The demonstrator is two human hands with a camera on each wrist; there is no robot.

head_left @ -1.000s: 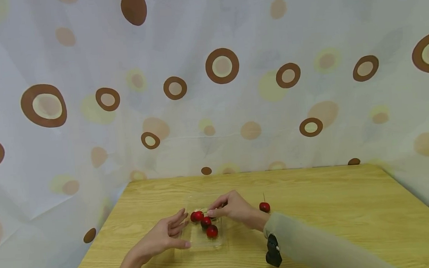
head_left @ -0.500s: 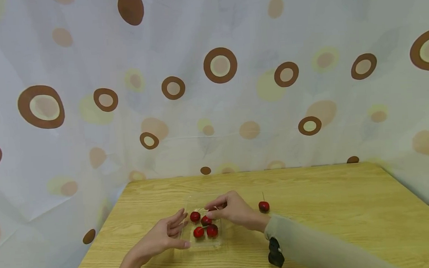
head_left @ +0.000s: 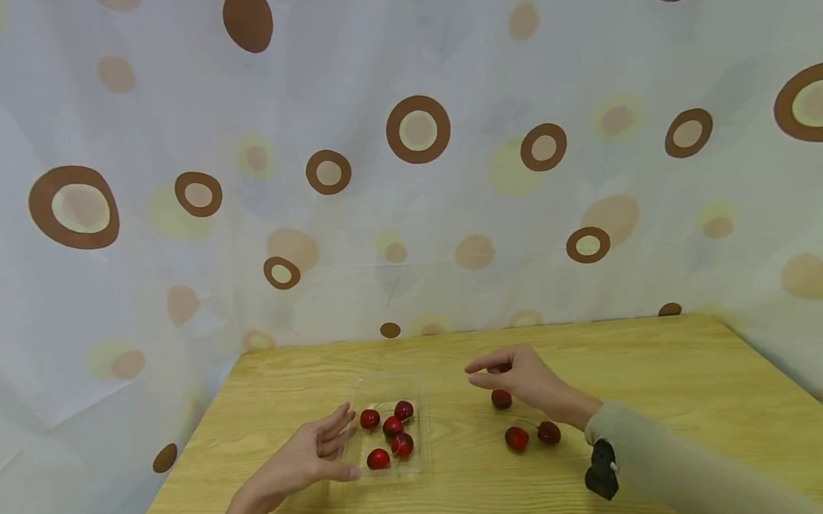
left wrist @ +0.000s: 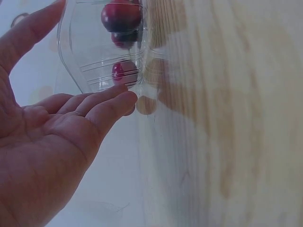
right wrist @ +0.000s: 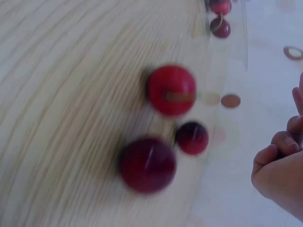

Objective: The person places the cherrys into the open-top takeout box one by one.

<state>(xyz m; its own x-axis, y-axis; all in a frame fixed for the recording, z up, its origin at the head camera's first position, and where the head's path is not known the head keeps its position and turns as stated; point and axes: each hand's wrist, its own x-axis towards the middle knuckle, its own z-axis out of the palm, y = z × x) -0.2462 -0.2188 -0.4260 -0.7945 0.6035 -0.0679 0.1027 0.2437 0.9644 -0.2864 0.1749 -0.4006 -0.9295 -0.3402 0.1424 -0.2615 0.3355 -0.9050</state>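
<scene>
My left hand [head_left: 307, 460] lies along the near left side of a clear plastic tray [head_left: 356, 453], its thumb and fingers spread at the wall. In the left wrist view those fingertips [left wrist: 124, 97] reach the tray's corner, with cherries [left wrist: 121, 18] showing through the plastic. Several red cherries [head_left: 392, 426] sit inside the tray. My right hand [head_left: 528, 379] hovers right of it, thumb and index finger slightly apart, nothing visible between them. Under that hand is a dark cherry [head_left: 501, 398]. Two more cherries, a red one [head_left: 517, 438] and a darker one [head_left: 549, 432], lie nearer me.
The wooden table [head_left: 637, 361] runs back to a patterned curtain [head_left: 353, 229] with brown rings, which also hangs at both sides. A black device [head_left: 601, 469] is strapped on my right wrist.
My right hand has left the tray and moved right, over the loose cherries. A cherry in the tray has shifted toward the near left. The left hand stays in place.
</scene>
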